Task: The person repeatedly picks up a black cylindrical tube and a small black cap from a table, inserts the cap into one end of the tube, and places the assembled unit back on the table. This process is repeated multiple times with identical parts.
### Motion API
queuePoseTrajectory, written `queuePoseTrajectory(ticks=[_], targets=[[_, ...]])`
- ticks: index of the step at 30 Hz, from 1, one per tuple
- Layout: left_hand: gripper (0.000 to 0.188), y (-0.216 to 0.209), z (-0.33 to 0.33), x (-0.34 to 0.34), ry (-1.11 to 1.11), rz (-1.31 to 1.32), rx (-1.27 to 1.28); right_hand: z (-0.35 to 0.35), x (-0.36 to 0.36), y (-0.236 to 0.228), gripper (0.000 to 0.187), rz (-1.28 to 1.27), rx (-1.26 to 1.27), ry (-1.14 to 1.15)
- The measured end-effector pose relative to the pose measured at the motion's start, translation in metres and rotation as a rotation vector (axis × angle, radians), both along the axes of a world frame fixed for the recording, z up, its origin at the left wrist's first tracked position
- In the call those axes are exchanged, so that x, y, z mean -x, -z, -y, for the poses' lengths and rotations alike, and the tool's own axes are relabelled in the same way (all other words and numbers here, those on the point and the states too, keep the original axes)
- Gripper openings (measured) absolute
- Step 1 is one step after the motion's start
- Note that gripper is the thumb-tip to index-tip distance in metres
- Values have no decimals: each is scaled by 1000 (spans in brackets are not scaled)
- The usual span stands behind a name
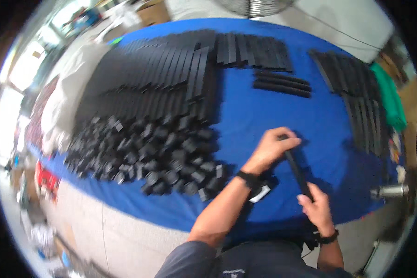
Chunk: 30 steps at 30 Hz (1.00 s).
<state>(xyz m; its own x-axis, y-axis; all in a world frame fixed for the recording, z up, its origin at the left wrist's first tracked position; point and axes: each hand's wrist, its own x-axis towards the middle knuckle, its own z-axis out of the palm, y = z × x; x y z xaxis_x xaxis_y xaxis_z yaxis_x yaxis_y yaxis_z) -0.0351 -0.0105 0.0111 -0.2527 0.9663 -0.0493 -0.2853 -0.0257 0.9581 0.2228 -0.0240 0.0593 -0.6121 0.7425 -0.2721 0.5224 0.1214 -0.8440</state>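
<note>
Between my two hands a long, narrow black bar slants above the blue cloth. My left hand is closed round its far end, the thumb and fingers covering the tip. At the near end, my right hand grips the bar with thumb and fingers. A large heap of small black cap-like pieces lies left of my left forearm. Close to that wrist are a white slip and a dark piece partly hidden by the arm.
Rows of similar black bars cover the table's left side, with another row at the back. Several bars lie crosswise in front of it. More bars and a green cloth are at the right. A fan stands behind.
</note>
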Motion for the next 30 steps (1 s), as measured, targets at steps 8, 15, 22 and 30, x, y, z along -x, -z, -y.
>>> queuePoseTrajectory(ticks=[8, 15, 22, 30], targets=[[29, 14, -3, -4, -101, 23, -85, 6, -8, 10, 35, -265, 629, 103], [28, 9, -4, -3, -96, 171, -119, 0, -6, 5, 39, -362, 708, 132], [25, 6, -3, 0, -121, 94, -38, -2, -15, 23, 47, 30, -105, -19], [25, 2, 0, 0, -103, 152, -89, 3, -7, 1, 40, -186, 494, 132]])
